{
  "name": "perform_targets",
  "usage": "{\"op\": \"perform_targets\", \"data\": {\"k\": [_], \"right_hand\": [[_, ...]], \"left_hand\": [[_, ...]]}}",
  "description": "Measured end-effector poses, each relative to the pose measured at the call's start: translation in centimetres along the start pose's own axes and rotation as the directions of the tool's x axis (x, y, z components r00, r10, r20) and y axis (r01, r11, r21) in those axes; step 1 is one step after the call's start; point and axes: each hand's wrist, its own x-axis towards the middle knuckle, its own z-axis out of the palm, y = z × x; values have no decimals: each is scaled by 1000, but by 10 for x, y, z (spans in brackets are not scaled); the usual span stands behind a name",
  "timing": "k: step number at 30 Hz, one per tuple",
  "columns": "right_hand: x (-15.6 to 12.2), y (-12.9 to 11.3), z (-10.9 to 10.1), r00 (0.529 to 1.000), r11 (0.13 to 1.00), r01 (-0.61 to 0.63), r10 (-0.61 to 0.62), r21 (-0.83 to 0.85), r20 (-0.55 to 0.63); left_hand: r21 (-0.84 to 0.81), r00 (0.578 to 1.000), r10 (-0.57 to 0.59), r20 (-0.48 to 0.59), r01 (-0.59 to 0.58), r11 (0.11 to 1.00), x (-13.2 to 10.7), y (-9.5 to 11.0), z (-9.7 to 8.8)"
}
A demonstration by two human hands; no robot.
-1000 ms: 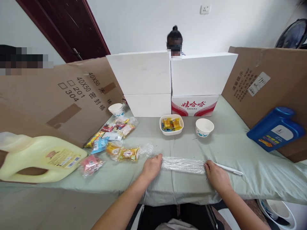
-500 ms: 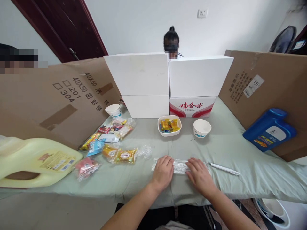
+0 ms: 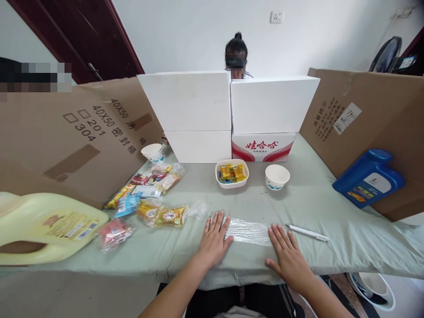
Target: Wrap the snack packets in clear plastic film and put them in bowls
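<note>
A crinkled strip of clear plastic film (image 3: 248, 232) lies flat on the green cloth near the table's front edge. On its left end rests my left hand (image 3: 214, 240), palm down with the fingers spread. My right hand (image 3: 288, 256) lies open over the right end, thumb stretched out. A white pen (image 3: 308, 232) is just right of my right hand. Beyond the film stand a white dish (image 3: 232, 185) of yellow and blue packets and a white paper bowl (image 3: 277, 177). Left of my left hand lie wrapped yellow snacks (image 3: 170, 216).
Several snack packets (image 3: 145, 191) and another paper bowl (image 3: 153, 153) sit at the left, behind a pale yellow jug (image 3: 49, 225). A blue bottle (image 3: 367, 179) leans by the right cardboard panel (image 3: 371, 115). White boxes (image 3: 195, 101) line the back; a person sits behind them.
My hands have moved apart and flattened, fingers straightening over the ends of the film. More of the film shows between them, looking smoother. The view has shifted slightly.
</note>
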Motion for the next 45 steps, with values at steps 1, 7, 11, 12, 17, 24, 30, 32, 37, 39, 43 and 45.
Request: {"op": "perform_targets", "data": {"k": [1, 7, 11, 12, 17, 24, 30, 32, 37, 39, 43, 45], "right_hand": [[-8, -1, -3, 1000, 1000, 9, -10, -19, -18], [-48, 1, -20, 994, 997, 73, -75, -32, -76], [-60, 11, -35, 983, 988, 117, -100, 104, -157], [-60, 13, -41, 977, 981, 149, -126, 124, -172], [-42, 6, -82, 910, 897, 401, -366, 185, -195], [19, -19, -97, 976, 695, 141, -216, 705, 17], [101, -34, -35, 987, 667, -158, 94, 728, 127], [119, -41, -16, 982, 701, -188, 120, 688, 145], [132, -56, 6, 972, 767, -230, 147, 599, 185], [132, -59, 7, 965, 793, -251, 162, 555, 206], [133, -63, 8, 952, 833, -282, 183, 476, 243], [134, -66, 8, 949, 847, -285, 183, 448, 257]], "left_hand": [[8, 999, -25, -43, 25, 1000, -1, 5, -2], [-163, 993, 10, -116, -29, 986, -5, 58, -15], [-232, 985, 109, -134, -138, 963, 1, 78, -12], [-236, 980, 128, -153, -162, 958, 2, 78, -10], [-283, 913, 300, -277, -376, 882, -1, 69, 6], [-356, 880, 437, -184, -474, 805, -17, 56, 6], [-421, 886, 454, -94, -449, 788, -19, 53, -5], [-455, 897, 433, -89, -423, 784, -18, 53, -10], [-542, 918, 374, -134, -384, 748, -15, 52, -18], [-547, 918, 360, -167, -390, 741, -17, 52, -16], [-543, 920, 253, -298, -381, 748, -24, 50, -8], [-559, 922, 116, -369, -320, 765, -23, 46, -7]]}}
